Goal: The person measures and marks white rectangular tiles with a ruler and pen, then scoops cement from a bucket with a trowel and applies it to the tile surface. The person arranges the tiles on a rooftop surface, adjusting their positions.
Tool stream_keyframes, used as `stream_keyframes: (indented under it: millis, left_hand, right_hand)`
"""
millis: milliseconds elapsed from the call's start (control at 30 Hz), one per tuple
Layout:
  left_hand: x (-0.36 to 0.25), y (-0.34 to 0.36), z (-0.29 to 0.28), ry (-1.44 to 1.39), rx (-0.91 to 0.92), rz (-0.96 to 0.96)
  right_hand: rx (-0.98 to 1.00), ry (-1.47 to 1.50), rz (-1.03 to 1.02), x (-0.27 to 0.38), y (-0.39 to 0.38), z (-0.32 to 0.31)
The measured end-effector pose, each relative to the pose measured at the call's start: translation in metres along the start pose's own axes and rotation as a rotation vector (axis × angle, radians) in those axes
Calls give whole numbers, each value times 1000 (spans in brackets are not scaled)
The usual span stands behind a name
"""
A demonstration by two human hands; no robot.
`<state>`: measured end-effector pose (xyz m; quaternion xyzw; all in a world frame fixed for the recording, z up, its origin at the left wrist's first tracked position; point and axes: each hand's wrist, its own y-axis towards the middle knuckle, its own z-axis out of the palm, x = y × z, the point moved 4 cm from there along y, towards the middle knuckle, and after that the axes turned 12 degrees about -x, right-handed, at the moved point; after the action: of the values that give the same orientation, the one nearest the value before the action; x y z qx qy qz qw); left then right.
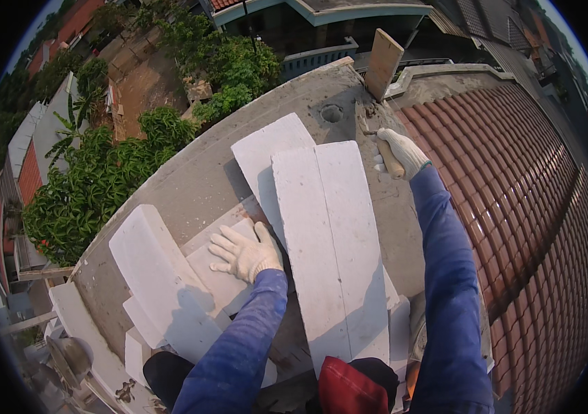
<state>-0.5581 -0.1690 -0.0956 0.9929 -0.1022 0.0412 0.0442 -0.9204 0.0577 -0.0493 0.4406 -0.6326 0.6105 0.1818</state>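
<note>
My left hand (247,252), in a cream knitted glove, lies flat with its fingers spread on a pale block (221,265) between the larger blocks. To its right, two long white lightweight concrete blocks (332,241) lie side by side, overlapping another white block (273,148) behind them. A thick white block (159,265) sits tilted to the left. My gloved right hand (404,153) is closed around a trowel (392,162) by its wooden handle, low over the slab's far right edge. Its blade is hard to make out against the grey mortar.
The grey concrete slab (190,183) has a round hole (331,113) near its far edge. An upright wooden board (383,63) stands there. Brown roof tiles (508,179) slope away right. Beyond the left edge are trees (104,176) far below. A bowl-like container (71,359) sits lower left.
</note>
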Motion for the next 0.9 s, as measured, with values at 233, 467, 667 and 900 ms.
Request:
stream_keyframes:
  millis: [233,467,667,900]
  left_hand:
    - [1,2,-1,4,-6,-10]
    - [-16,-8,-2,4,48,42]
    - [0,1,5,25,3,4]
    - [6,5,3,48,23,-23]
  right_hand:
    - [-247,-763,-442,39,114,51]
    - [-384,-1007,-479,24,197,39]
    - [-364,-796,-517,46,136,107]
    - [-143,-750,-215,37,46,79]
